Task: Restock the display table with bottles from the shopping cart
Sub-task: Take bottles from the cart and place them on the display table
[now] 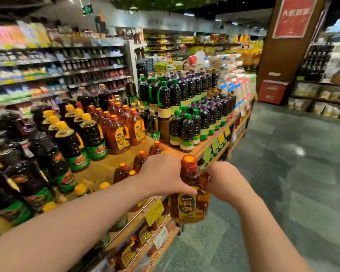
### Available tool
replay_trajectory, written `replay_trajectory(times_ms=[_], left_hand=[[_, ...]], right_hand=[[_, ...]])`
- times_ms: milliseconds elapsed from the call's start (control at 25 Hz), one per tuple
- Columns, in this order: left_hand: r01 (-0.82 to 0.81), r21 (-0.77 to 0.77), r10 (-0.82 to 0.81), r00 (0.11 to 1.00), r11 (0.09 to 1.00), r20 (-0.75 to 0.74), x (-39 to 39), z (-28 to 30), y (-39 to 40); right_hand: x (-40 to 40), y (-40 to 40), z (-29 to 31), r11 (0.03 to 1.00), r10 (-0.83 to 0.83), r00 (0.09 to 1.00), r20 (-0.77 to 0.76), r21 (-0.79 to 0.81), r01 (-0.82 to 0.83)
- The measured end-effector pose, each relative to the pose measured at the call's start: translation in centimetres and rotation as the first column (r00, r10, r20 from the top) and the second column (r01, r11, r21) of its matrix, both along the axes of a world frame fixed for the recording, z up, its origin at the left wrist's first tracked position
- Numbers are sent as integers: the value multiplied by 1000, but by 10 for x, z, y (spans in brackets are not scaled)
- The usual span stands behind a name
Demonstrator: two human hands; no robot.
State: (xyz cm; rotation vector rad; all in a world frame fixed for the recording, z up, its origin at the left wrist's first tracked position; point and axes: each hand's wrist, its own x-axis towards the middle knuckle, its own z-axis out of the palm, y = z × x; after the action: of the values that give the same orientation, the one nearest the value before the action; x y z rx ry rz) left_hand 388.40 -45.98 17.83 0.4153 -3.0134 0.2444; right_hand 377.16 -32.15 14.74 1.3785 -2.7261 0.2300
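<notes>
The amber bottle (pixel 189 195) hangs upright, orange cap up, both hands (pixel 163 174) (pixel 225 180) curled round its neck and shoulder.

Held bottle (pixel 188 193) sits off the table's (pixel 186 151) front edge, over the floor (pixel 283 173); left hand (pixel 161 174) on its left side, right hand (pixel 224 181) on its right. Small bottles (pixel 139 163) stand on the table just left of the left hand. Big handled jugs (pixel 77 146) further left, in rows running back. Tall bottles (pixel 186 126) behind, mid-table. Lower shelf (pixel 145 238) under the table edge, with bottles on it. Wall shelving (pixel 57 75) behind the table at left. Pillar (pixel 289 46) far right, across the aisle.
</notes>
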Motion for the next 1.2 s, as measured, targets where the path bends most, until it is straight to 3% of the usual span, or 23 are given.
replay_trajectory(times_ms=[240,400,600,760,1040,1200], left_hand=[[-284,21,282,957,959,66,-37,-9,-49],[-426,81,421,904,901,70,-67,-22,-73],[-504,113,496,863,856,96,-91,-44,-113],[-550,213,531,835,808,142,-104,-72,-155],[-619,287,565,785,731,255,-136,-110,-196],[-658,341,579,753,672,312,-147,-137,-216]], right_hand=[[-63,-79,-1,942,329,944,-3,69,-328],[-109,-125,-12,890,452,892,-7,68,-451],[-145,-188,-55,886,459,889,-5,75,-457],[-156,-231,-79,886,458,883,100,33,-463],[-181,-281,-127,899,364,885,289,138,-415],[-191,-302,-151,870,407,848,340,137,-473]])
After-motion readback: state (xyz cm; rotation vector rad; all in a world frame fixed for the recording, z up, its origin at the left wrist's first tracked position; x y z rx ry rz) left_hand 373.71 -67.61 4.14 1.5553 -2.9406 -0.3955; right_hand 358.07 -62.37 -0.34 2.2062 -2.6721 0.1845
